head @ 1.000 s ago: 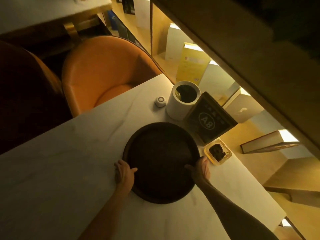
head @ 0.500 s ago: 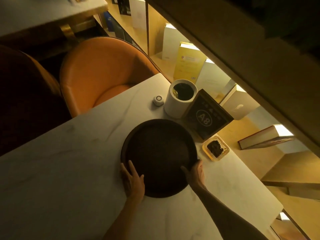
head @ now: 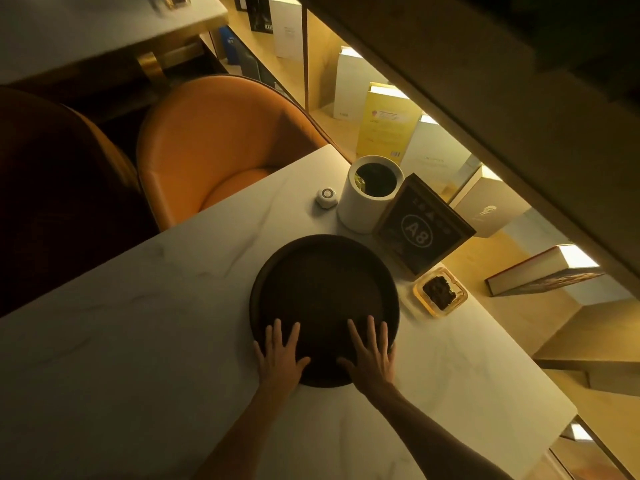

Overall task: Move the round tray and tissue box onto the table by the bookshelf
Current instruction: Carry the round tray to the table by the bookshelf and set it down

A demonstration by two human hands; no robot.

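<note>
The round tray [head: 323, 299] lies flat on the white marble table [head: 138, 341], next to the lit bookshelf [head: 398, 109]. Both hands sit over its near edge, palms down: the left hand [head: 280, 355] and the right hand [head: 372, 355] have their fingers spread apart and laid flat, gripping nothing. Past the tray stand a white cylinder [head: 369, 194] with a dark opening, a small white puck [head: 326, 199] to its left, and a dark sign [head: 424, 225] marked A8, tilted. A glass dish [head: 440, 292] with dark contents sits just right of the tray. An orange chair [head: 214, 147] faces the table's far side.
</note>
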